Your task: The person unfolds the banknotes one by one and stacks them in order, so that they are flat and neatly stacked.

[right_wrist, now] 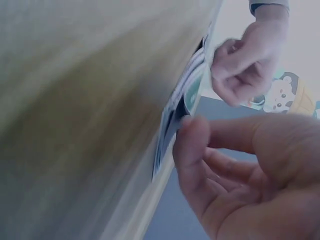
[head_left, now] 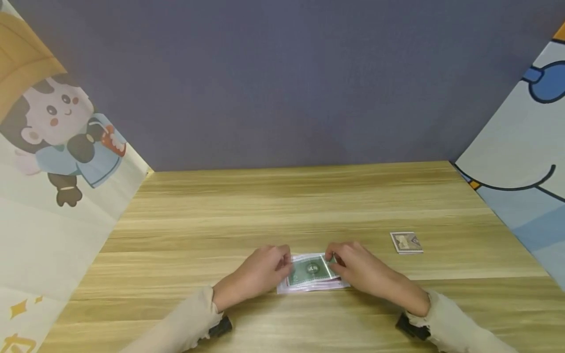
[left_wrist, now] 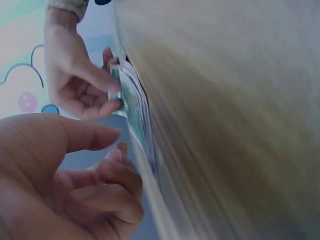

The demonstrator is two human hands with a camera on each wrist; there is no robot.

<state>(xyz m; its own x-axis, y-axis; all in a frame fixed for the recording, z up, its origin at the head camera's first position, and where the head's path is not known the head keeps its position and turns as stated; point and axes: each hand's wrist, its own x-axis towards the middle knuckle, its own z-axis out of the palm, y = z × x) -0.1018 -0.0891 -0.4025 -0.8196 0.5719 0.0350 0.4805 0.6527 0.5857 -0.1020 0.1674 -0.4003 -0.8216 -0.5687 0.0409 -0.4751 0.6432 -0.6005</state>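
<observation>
A green banknote [head_left: 306,270] lies on top of a small stack of pale, pinkish papers [head_left: 315,285] on the table. My right hand [head_left: 364,269] pinches the note's right end between thumb and fingers, and that end is lifted off the stack in the right wrist view. At the note's left end is my left hand [head_left: 265,269]. Its fingers are loosely bent, with a gap between thumb and index finger in the left wrist view and nothing held there. The papers beneath show as several layered edges [right_wrist: 187,77] in the right wrist view.
A small folded brownish note [head_left: 406,242] lies on the wood-grain table [head_left: 265,206], to the right of the stack. A dark grey panel [head_left: 287,88] stands along the back edge. Cartoon-printed panels [head_left: 62,132] border both sides.
</observation>
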